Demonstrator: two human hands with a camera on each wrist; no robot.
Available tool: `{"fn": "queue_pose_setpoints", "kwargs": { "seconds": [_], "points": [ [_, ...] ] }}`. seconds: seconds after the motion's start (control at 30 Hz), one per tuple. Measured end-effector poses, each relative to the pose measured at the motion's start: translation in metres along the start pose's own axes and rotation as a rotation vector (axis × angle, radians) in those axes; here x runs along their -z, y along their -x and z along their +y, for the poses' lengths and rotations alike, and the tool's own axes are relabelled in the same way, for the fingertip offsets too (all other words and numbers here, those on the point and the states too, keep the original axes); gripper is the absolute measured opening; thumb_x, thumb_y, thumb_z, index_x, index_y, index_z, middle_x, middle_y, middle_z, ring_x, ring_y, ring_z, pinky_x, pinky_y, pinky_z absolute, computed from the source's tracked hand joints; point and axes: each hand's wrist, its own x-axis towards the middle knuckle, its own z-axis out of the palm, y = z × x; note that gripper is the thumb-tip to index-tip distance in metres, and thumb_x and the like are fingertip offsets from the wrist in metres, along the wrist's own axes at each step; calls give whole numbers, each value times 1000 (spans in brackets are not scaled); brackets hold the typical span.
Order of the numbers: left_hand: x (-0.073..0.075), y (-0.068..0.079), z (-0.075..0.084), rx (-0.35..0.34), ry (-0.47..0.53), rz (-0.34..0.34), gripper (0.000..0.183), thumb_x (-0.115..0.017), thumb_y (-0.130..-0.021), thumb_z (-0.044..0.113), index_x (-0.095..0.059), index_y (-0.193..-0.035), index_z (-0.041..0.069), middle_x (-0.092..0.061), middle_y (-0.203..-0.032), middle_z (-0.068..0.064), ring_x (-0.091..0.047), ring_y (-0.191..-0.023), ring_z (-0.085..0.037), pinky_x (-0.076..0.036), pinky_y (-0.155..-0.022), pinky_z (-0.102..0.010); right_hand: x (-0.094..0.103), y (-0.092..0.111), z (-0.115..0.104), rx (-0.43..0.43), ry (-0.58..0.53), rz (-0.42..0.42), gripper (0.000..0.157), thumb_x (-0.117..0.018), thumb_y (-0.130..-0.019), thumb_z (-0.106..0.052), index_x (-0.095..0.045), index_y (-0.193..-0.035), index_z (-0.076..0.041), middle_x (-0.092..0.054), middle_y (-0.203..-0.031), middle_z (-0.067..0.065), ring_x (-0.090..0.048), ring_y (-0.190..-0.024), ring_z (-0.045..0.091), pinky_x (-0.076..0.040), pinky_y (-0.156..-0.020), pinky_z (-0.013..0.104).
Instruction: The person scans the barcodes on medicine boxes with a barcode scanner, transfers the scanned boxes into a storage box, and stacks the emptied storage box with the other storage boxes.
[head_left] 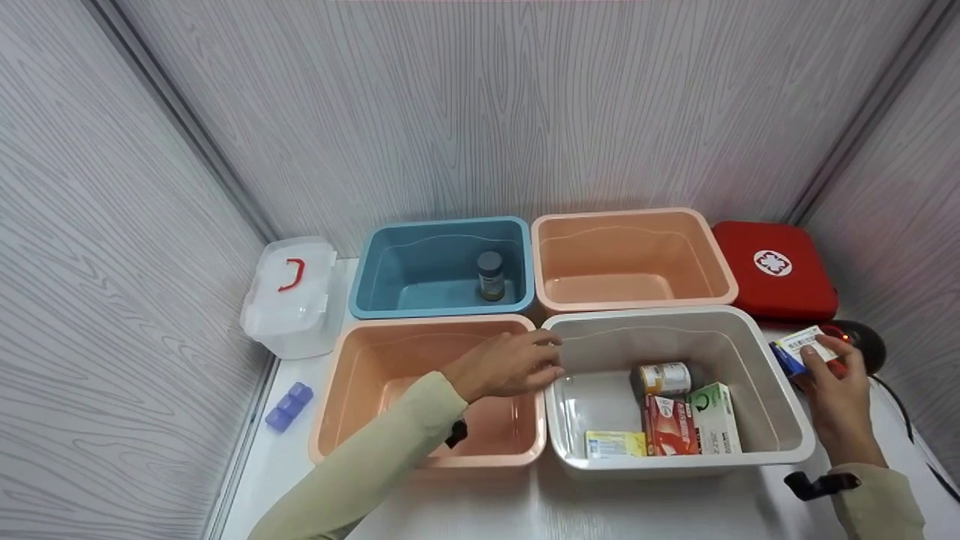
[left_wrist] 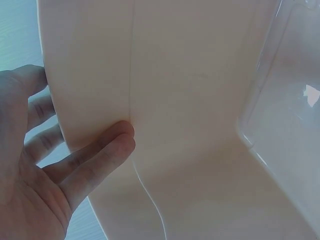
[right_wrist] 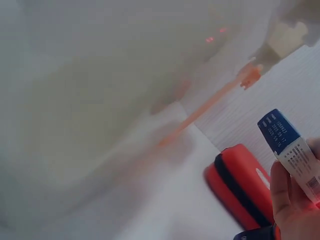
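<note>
Inside the white bin [head_left: 600,397] you have room to reach down left of the bottle [head_left: 664,379] and behind the yellow box [head_left: 616,444], but its right rim [head_left: 775,382] blocks your right hand [head_left: 834,390] sideways.

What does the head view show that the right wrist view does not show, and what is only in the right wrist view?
Only the head view shows the clear box, the purple pill box, and the blue bin with a bottle in it.

Only the right wrist view shows readable numbers on the blue end of the small box, and a distinct black band along the red case.

Both show the right hand holding the small box, and the red case.
</note>
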Motion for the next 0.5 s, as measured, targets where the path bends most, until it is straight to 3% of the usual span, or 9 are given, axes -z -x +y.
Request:
{"fn": "queue_pose_setpoints", "kwargs": {
  "seconds": [0.2,0.37,0.5],
  "points": [
    [0,0,0,0,-14,-2,39,-50,-115,42,-73,-138,21,-59,-159,-6,-69,-125,-21,-59,-105,-37,1,0,4,-45,-38,46,39,-71,-104,-5,-52,-133,-24,-69,-104,-10,-71,-86,5,-61,-72,21],
    [0,-1,0,-7,-45,-3,38,-51,-115,41,-74,-137,20,-59,-159,-6,-72,-119,-22,-61,-101,-37,-3,1,-6,16,-52,-17,37,-67,-106,-2,-52,-135,-19,-63,-114,-4,-74,-89,8,-62,-76,22],
    [0,-1,0,-11,-48,1,38,-51,-115,41,-74,-137,21,-59,-159,-6,-72,-118,-22,-61,-102,-36,-14,3,-28,68,35,-90,39,-67,-107,-4,-52,-141,-18,-55,-122,-2,-68,-97,6,-61,-80,20]
  ]
}}
